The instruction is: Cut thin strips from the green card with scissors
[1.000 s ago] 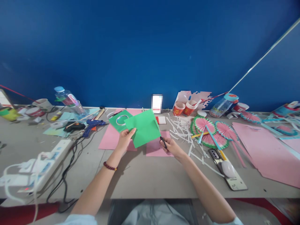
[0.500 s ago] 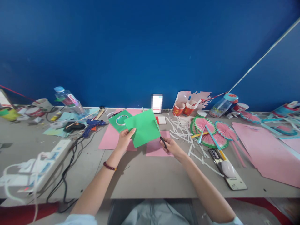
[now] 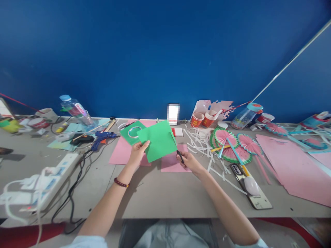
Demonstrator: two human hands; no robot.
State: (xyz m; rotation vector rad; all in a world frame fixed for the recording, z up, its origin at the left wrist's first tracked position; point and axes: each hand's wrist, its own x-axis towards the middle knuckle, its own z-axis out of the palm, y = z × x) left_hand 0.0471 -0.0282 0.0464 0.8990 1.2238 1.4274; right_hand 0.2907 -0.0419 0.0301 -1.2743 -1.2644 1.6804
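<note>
Pinching the lower left corner of the green paper sheet (image 3: 158, 140) between thumb and fingers, the left hand (image 3: 136, 154) holds it up off the table (image 3: 160, 193), while the right hand (image 3: 188, 162) closes round black-handled scissors (image 3: 180, 156) whose blades meet the sheet's right edge; by my reading a cut is just starting, and it calls for a steady sheet and blades fed straight in. Beyond the grip lie pink paper (image 3: 172, 164) underneath, white paper strips (image 3: 201, 141) and watermelon fans (image 3: 230, 143) to the right, a blue glue gun (image 3: 102, 137) to the left, and nothing has shifted since a second ago.
</note>
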